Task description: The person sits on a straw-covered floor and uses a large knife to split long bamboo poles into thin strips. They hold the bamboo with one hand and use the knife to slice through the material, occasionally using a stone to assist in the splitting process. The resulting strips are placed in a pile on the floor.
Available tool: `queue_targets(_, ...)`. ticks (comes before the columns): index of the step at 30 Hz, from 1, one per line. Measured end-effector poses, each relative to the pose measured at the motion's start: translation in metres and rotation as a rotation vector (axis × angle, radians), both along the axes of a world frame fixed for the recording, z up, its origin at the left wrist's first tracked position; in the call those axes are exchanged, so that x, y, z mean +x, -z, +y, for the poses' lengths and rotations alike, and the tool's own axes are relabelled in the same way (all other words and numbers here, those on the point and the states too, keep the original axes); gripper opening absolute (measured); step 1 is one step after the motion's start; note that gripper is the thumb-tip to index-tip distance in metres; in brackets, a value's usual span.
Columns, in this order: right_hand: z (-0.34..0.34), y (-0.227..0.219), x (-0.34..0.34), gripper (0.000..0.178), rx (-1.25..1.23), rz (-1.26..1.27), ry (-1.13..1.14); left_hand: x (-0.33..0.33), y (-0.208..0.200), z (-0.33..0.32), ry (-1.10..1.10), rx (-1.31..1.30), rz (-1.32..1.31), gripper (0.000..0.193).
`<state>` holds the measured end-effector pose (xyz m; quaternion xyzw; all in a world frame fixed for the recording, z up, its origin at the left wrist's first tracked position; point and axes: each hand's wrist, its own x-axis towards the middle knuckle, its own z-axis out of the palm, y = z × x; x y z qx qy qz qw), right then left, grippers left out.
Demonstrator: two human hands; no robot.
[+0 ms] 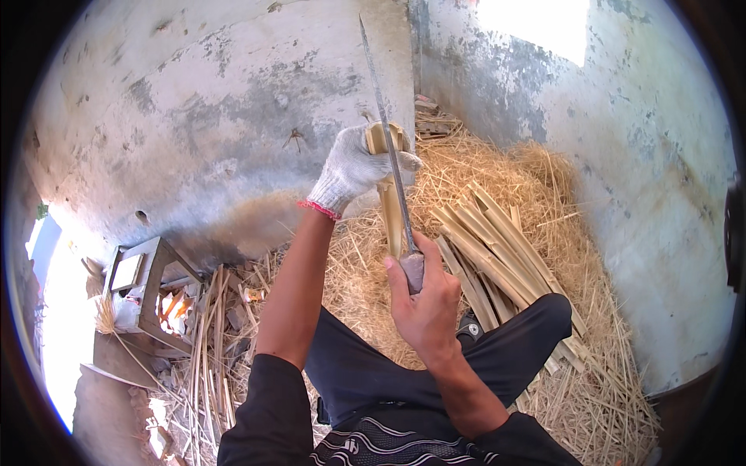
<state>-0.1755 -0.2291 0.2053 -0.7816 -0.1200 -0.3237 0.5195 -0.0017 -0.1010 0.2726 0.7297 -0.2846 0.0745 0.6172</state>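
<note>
A white knit glove with a red cuff edge covers my left hand (352, 167), which is closed around a split bamboo piece (392, 213) held upright before me. My bare right hand (427, 307) grips the handle of a long, narrow knife (386, 116). Its dark blade points up and away, lying across the face of the bamboo and passing by the gloved fingers. Whether the edge touches the bamboo I cannot tell. The lower end of the bamboo reaches down close to the knife handle.
Split bamboo lengths (497, 256) lie in a pile on straw-like shavings (544, 175) at right, beside my bent knee. To the left, a small wooden stand (148, 287) is near the wall, with thin bamboo strips (210, 334) beside it. Worn plaster walls (225, 101) enclose the corner.
</note>
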Motion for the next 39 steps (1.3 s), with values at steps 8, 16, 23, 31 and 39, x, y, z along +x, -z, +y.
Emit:
queue_targets(8, -0.008, -0.022, -0.019, 0.04, 0.05, -0.039, -0.037, -0.004, 0.0, -0.005, -0.192, 0.191, -0.119, 0.027)
queue_targets(16, 0.003, -0.011, -0.004, 0.04, -0.046, 0.042, -0.024, -0.006, -0.003, -0.009, -0.229, 0.251, -0.143, 0.031)
queue_targets(23, -0.009, -0.032, -0.016, 0.04, 0.535, 0.414, -0.466, -0.012, -0.007, 0.005, -0.134, 0.177, -0.124, 0.037)
queue_targets(31, 0.014, -0.005, -0.01, 0.043, 0.056, -0.021, -0.085, -0.011, -0.002, -0.002, -0.28, 0.144, -0.089, 0.037)
queue_targets(39, 0.006, -0.023, -0.024, 0.043, 0.057, -0.063, -0.086, -0.022, -0.006, -0.005, -0.304, 0.172, -0.06, 0.033)
